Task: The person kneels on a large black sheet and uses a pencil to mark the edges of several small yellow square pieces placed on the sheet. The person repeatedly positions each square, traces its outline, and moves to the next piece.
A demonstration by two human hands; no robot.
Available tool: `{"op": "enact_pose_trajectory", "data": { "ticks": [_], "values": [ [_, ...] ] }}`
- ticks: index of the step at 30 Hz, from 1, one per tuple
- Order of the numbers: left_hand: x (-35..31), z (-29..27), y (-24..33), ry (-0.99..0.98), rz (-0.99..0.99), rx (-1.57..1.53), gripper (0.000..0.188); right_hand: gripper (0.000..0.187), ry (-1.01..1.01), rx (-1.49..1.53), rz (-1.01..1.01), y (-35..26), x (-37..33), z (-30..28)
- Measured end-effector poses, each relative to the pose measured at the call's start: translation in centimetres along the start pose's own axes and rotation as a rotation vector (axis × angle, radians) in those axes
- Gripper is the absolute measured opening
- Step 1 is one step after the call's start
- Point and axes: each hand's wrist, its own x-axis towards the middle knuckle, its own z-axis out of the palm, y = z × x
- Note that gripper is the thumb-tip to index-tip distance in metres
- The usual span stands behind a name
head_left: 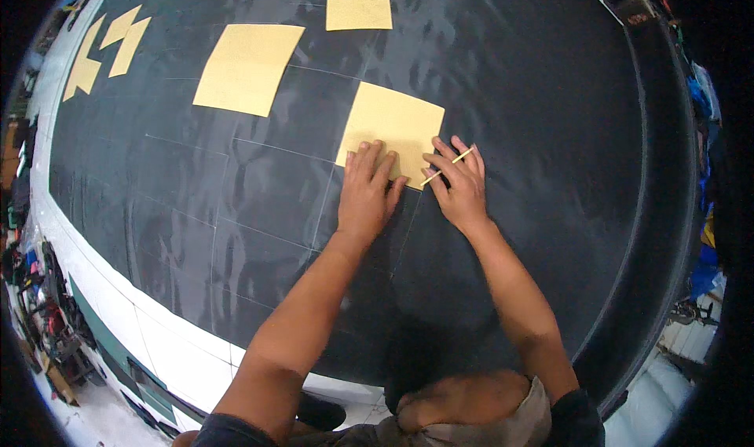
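A flat yellow four-sided sheet (400,109), like a card template, lies on a wide sheet of dark, shiny material (542,133). My left hand (366,188) rests on the template's near left part, fingers spread and pressing flat. At the template's near right corner, my right hand (459,184) pinches a thin yellow pencil-like stick (463,155). The stick leans to the right, its lower tip at the template's edge by that corner. Whether the tip touches the dark material is too small to tell. Thin pale lines run across the dark sheet, several of them left of and below the template.
Another large yellow template (247,70) lies to the left, and a smaller rectangular template (359,12) lies farther away. Small angular yellow pieces (129,47) sit at the far left. Along the right runs a thick dark fold (667,172). Clutter (59,313) stands on the floor at left.
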Motion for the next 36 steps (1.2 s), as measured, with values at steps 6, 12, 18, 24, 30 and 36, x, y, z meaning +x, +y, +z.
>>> {"op": "enact_pose_trajectory", "data": {
  "ticks": [6, 12, 18, 24, 30, 36],
  "values": [
    [0.30, -0.30, 0.23, -0.006, -0.009, -0.021, 0.046, 0.026, 0.019, -0.002, -0.030, 0.24, -0.15, -0.23],
    [0.40, -0.62, 0.09, -0.017, -0.007, -0.036, 0.048, 0.024, 0.004, -0.030, -0.040, 0.20, -0.06, -0.11],
    [0.29, -0.36, 0.15, -0.005, -0.003, -0.036, 0.050, 0.025, 0.020, -0.019, -0.037, 0.16, -0.19, -0.03],
    [0.20, -0.16, -0.04, -0.002, -0.001, -0.015, 0.051, 0.024, 0.003, -0.023, -0.026, -0.28, 0.11, -0.23],
    [0.36, -0.47, 0.33, -0.010, 0.010, -0.005, 0.052, 0.023, 0.024, -0.025, -0.031, -0.38, 0.12, -0.47],
    [0.50, -0.67, 0.36, -0.048, -0.007, -0.010, 0.052, 0.024, 0.031, -0.012, -0.035, -0.29, -0.05, -0.25]
  ]
}}
